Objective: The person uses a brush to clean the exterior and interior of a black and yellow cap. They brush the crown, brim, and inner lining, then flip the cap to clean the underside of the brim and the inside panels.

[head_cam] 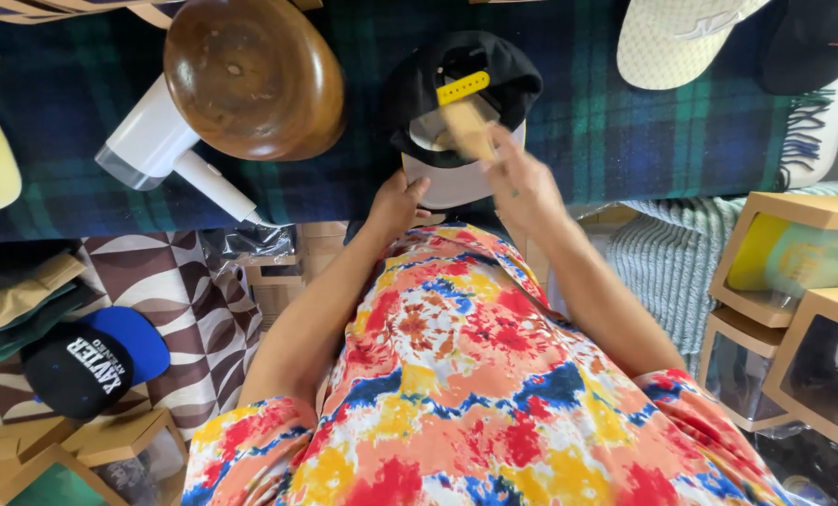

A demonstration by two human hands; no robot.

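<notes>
A black cap with a pale grey brim and a yellow back strap lies upside down on the blue-green plaid cloth. My left hand grips the brim at its near edge. My right hand holds a wooden brush inside the cap's opening; the brush is blurred.
A round wooden hat block and a white hair dryer lie left of the cap. A cream cap sits far right, a black and blue cap on the patterned floor at left. Cardboard boxes with windows stand right.
</notes>
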